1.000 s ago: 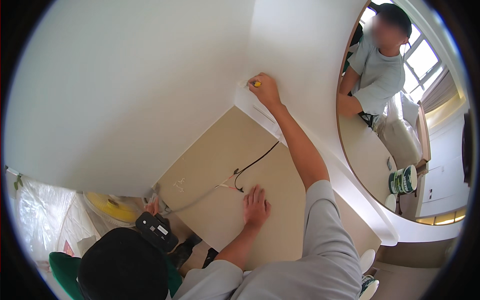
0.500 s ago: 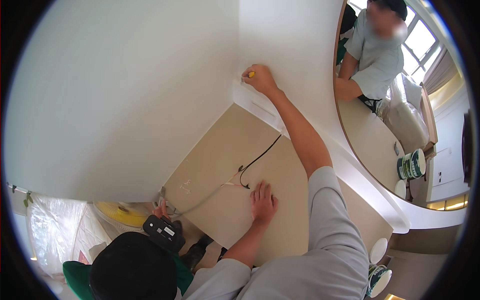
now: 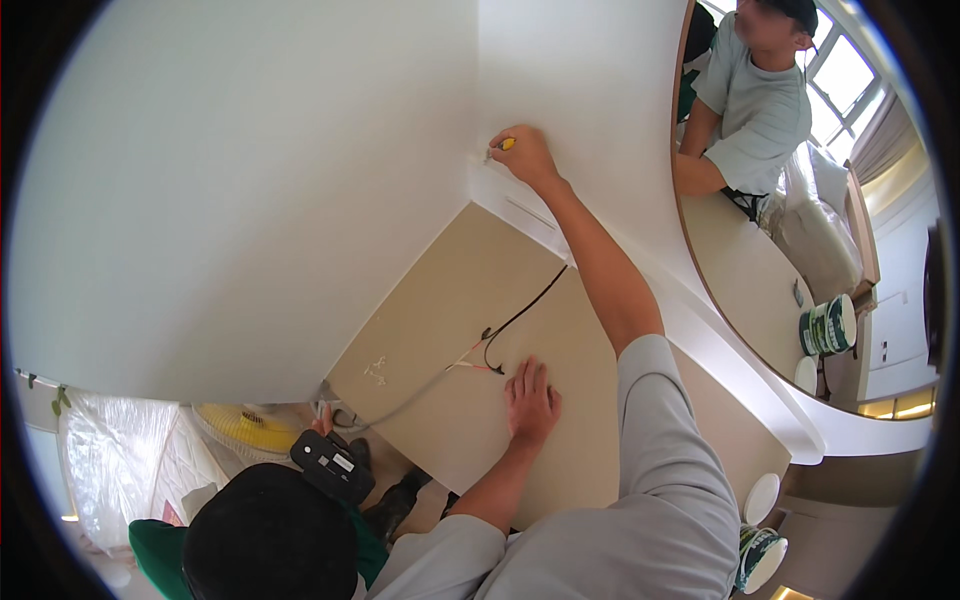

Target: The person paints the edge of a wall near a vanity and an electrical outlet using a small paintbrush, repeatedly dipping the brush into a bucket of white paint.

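In the far corner, my right hand (image 3: 524, 158) is closed round a small tool with a yellow handle (image 3: 508, 144). Its end meets the white wall (image 3: 573, 110) just above a white ledge (image 3: 515, 210); the tool's working end is too small to make out. My left hand (image 3: 531, 405) rests palm down on the beige tabletop (image 3: 450, 290), fingers stretched out. Just beyond its fingertips lies a cable (image 3: 528, 300), black at one end and grey at the other, with a thin reddish lead in the middle.
At lower left, a co-worker in a black cap (image 3: 270, 535) and green top is close by the table, a hand (image 3: 322, 420) near its corner. A round mirror (image 3: 745, 250) hangs at right. Paint buckets (image 3: 762, 560) stand below it. A yellow fan (image 3: 240, 430) sits behind the co-worker.
The whole view has shifted slightly. Both my hands keep their places, the right at the wall corner with the tool, the left flat on the tabletop.
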`<state>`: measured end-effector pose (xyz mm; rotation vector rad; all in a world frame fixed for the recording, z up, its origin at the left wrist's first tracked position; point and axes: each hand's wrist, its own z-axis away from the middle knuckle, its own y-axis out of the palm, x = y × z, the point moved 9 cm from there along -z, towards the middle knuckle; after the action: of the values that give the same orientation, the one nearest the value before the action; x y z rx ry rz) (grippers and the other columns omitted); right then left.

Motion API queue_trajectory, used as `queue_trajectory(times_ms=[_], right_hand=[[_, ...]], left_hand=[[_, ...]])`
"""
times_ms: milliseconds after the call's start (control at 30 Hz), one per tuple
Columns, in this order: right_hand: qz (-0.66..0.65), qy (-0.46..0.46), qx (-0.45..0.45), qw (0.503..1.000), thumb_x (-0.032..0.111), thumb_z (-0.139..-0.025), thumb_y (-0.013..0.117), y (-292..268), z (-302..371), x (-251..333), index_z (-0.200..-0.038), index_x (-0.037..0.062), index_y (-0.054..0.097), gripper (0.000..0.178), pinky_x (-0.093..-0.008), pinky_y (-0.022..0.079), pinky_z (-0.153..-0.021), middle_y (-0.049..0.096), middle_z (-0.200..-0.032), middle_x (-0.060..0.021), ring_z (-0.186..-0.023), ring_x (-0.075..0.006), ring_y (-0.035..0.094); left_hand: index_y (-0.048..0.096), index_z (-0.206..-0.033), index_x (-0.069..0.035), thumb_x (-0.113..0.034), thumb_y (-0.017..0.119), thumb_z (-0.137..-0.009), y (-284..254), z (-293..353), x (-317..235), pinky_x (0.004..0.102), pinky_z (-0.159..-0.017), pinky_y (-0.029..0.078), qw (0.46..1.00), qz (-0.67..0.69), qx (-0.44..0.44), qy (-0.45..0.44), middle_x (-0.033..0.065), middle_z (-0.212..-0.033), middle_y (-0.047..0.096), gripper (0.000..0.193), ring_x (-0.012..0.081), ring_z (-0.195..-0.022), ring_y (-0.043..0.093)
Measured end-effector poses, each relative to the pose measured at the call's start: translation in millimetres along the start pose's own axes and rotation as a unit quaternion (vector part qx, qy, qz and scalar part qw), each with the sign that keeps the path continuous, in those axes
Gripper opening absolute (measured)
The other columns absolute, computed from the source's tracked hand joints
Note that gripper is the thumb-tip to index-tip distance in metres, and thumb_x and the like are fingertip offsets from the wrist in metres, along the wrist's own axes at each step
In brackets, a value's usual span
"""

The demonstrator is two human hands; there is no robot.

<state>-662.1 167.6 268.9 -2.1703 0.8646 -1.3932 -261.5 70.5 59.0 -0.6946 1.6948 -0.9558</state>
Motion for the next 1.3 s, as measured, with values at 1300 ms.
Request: queue_trajectory(times_ms=[1300], right_hand=[[0.027,0.173,-0.114,0.978,0.014,-0.080,0.080,-218.8,267.0,-43.0,-0.091,0.0006,0.079,0.018,-0.0419,0.055,-0.084,0.075,-0.095,-0.0204,-0.090,-0.0360,0.071]], left_hand=[[0.054,-0.141,-0.007,-0.027,0.059,-0.096,9.1,3.6,-2.2,0.0520,-0.120,0.032,0.999,-0.030,-0.019,0.007,0.0123,-0.159,0.046,0.049,0.0291,-0.150,0.040]])
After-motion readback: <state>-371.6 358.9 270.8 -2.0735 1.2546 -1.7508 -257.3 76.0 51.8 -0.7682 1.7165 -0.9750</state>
